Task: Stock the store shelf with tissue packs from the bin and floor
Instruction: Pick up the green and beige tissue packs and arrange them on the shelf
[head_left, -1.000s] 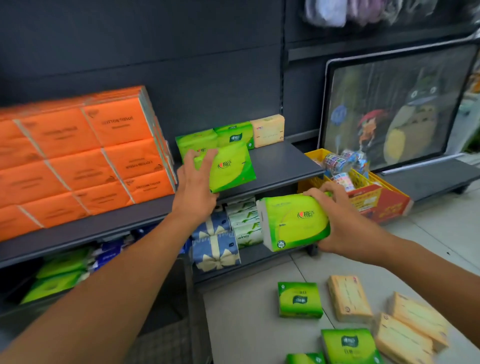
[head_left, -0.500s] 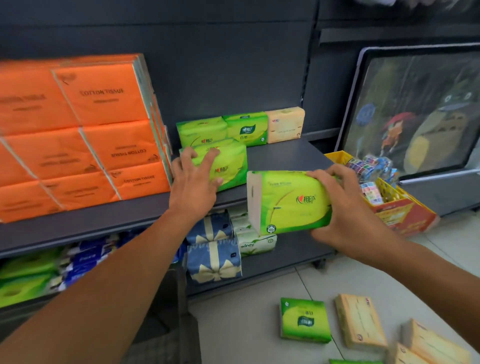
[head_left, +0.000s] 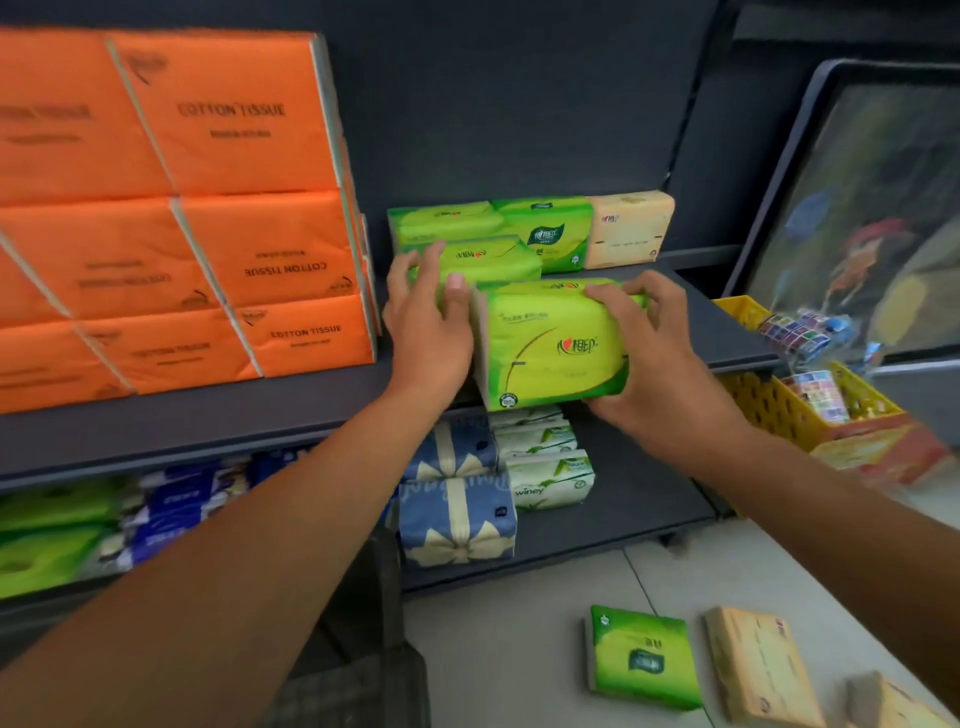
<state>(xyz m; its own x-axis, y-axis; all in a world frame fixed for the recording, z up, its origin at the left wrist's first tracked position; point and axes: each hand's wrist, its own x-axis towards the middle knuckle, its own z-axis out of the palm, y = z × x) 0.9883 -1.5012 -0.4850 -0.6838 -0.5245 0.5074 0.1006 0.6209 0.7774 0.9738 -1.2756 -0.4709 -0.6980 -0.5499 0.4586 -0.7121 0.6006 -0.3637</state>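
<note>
My right hand (head_left: 657, 358) grips a lime-green tissue pack (head_left: 550, 345) by its right end, at the front edge of the dark upper shelf (head_left: 291, 410). My left hand (head_left: 428, 322) holds another lime-green pack (head_left: 483, 257) standing on that shelf, thumb against the carried pack's left end. Behind it stand a green pack (head_left: 441, 218), a darker green pack (head_left: 550, 228) and a beige pack (head_left: 628, 228). On the floor lie a green pack (head_left: 644, 657) and beige packs (head_left: 761, 665).
A tall stack of orange cotton-tissue packs (head_left: 208, 208) fills the shelf's left side. The lower shelf (head_left: 623, 509) holds blue bow-patterned, white and green packs. A yellow basket (head_left: 795, 410) of small rolls sits at the right, under a framed picture (head_left: 862, 223).
My right hand has raised the lime-green pack from below the shelf edge up against the shelf. My left hand stayed on the standing pack. The view moved closer to the shelf.
</note>
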